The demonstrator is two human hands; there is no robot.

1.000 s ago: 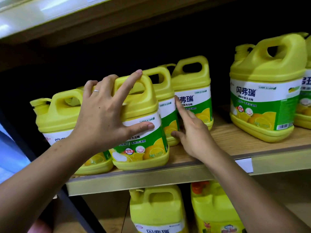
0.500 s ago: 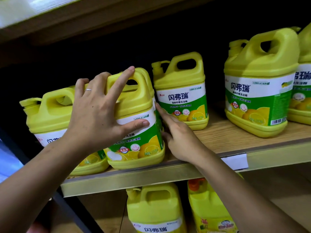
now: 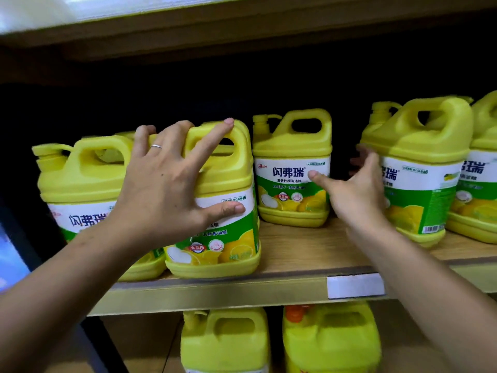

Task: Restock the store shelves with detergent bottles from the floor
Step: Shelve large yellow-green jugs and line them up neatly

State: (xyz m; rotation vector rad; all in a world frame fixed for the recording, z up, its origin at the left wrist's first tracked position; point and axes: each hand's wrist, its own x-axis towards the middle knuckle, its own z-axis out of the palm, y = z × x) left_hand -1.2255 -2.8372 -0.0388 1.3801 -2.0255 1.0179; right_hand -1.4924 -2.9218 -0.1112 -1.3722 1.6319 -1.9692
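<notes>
Stands at a wooden shelf (image 3: 295,254) stocked with yellow detergent bottles, all with green-and-white labels. Lays the left hand (image 3: 172,184) flat across the front bottle (image 3: 223,238), fingers splayed: index along the top of the handle, thumb pressed on the white band of the label, the remaining fingers stretched toward the left bottle (image 3: 80,179). Wears a ring (image 3: 156,146) on that hand.

Front bottle upright at the shelf's front edge, touching the left bottle, likewise upright.

Reaches the right hand (image 3: 355,189) to the left flank of the right bottle (image 3: 425,162), fingers straight and blurred, against or just behind the plastic; cannot tell which. Thumb stuck out toward the back bottle (image 3: 293,168).

Hands well apart, both uncurled, neither wrapped round anything.

Back bottle upright, deeper on the shelf, between the two hands, label facing forward. Far bottle (image 3: 481,184) just beside the right bottle, cut off by the frame edge.

Blank white tag (image 3: 355,286) on the shelf's front lip, below the right hand. Beneath, two lower bottles: one all yellow (image 3: 226,340), one with an orange cap (image 3: 330,337).
</notes>
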